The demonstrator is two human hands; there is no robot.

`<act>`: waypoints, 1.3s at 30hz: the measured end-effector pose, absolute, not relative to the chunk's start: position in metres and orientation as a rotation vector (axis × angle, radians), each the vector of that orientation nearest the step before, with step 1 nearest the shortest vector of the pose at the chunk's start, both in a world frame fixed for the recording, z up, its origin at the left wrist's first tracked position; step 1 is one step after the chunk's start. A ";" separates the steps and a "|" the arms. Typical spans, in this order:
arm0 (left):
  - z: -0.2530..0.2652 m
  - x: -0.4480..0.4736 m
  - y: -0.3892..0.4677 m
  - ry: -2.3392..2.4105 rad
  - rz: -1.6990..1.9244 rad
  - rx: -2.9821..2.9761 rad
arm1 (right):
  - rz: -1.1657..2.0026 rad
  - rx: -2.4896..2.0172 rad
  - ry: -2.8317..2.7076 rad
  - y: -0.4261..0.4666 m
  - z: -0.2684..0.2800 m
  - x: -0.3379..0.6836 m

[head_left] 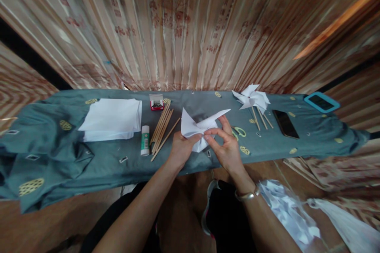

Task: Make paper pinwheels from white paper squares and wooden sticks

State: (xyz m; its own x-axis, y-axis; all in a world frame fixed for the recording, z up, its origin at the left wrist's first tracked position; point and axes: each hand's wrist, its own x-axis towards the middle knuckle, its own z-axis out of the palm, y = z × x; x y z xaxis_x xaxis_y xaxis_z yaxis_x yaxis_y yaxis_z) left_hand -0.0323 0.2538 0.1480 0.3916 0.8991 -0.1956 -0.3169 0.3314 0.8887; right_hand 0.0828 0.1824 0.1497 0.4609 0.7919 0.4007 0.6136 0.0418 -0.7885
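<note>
Between my two hands is a white paper pinwheel [196,127], its blades folded in toward the middle and two corners pointing up. My left hand [184,146] grips its lower left side, thumb pressed near the centre. With thumb and forefinger my right hand [225,144] pinches at the centre, other fingers lying behind the right blade. Whether a pin sits at the centre is too small to tell. Just left of my left hand lie several wooden sticks [162,128], and a glue stick [145,140] is beside them. Green-handled scissors [239,131] lie partly behind my right hand.
A stack of white paper [111,118] lies on the left of the cloth-covered table [175,168]. Behind the sticks is a small red box [156,102]. Finished pinwheels [252,98], a phone [285,124] and a blue-framed device [322,102] lie right. A bag of paper scraps [286,209] is on the floor.
</note>
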 end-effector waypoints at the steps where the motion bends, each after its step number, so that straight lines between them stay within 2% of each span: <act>1: 0.147 -0.032 0.254 0.799 0.913 0.897 | 0.213 -1.655 -1.230 0.182 0.150 0.083; 15: 0.136 -0.034 0.259 0.801 0.875 1.087 | 0.360 -1.657 -1.045 0.185 0.144 0.079; 25: 0.136 -0.036 0.260 0.812 0.894 1.082 | 0.285 -1.641 -0.983 0.186 0.135 0.081; 39: 0.145 -0.041 0.259 0.812 0.866 1.020 | 0.548 -1.410 -0.928 0.189 0.135 0.089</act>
State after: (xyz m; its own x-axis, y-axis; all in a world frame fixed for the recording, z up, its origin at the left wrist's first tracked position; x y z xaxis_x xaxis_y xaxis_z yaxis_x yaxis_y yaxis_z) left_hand -0.0407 0.2587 0.1446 0.4282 0.8894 -0.1600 -0.2173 0.2732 0.9371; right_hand 0.0886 0.1893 0.1355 0.5569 0.8017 0.2171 0.1969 0.1265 -0.9722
